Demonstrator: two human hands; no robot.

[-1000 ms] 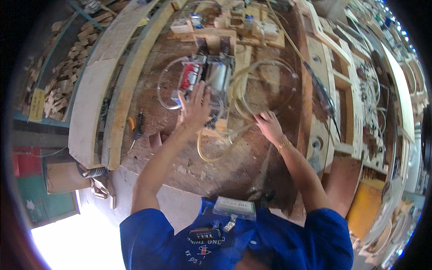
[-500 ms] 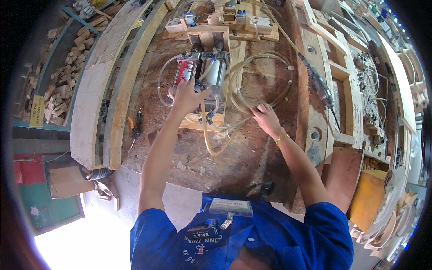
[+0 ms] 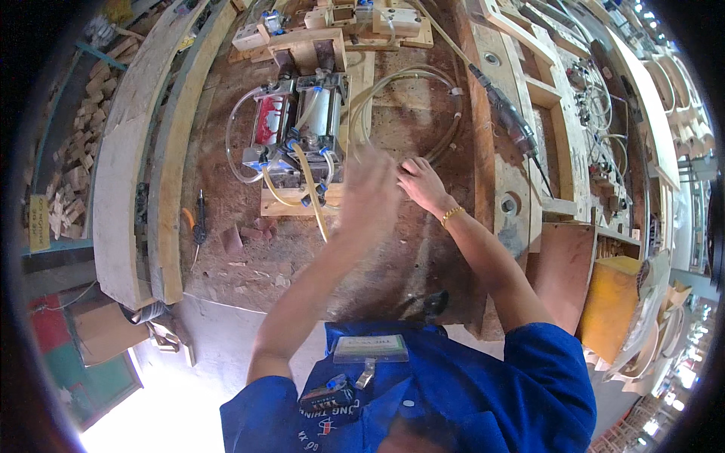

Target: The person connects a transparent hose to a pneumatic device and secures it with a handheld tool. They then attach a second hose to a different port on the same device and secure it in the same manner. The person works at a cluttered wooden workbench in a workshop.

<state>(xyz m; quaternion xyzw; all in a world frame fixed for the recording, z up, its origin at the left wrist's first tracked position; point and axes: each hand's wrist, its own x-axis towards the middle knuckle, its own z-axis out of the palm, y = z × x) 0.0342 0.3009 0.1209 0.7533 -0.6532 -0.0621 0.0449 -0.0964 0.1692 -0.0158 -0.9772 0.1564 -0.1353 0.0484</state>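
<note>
Two pneumatic cylinders, one with a red face [image 3: 271,119] and one silver [image 3: 318,113], lie side by side on a wooden block at the bench's middle. Blue fittings [image 3: 294,143] and a yellowish tube [image 3: 310,189] sit at their near end. To the right, a coiled clear air hose [image 3: 411,73] rests on the bench. My right hand [image 3: 423,183] is closed at the coil's near side, fingers curled on the hose; the pinched part is mostly hidden. Beside it, my left hand [image 3: 368,189] is smeared by motion, and its fingers cannot be made out.
A power tool [image 3: 510,113] with a long bit lies along the right timber. A small screwdriver-like tool [image 3: 199,219] lies at the left. Wooden fixtures with more cylinders [image 3: 396,23] stand at the back. Long planks [image 3: 170,166] border the left side.
My left hand has left the cylinders and moved right, close to my right hand. My right hand stays near the hose coil. The whole view has shifted, moving the bench leftward in the picture.
</note>
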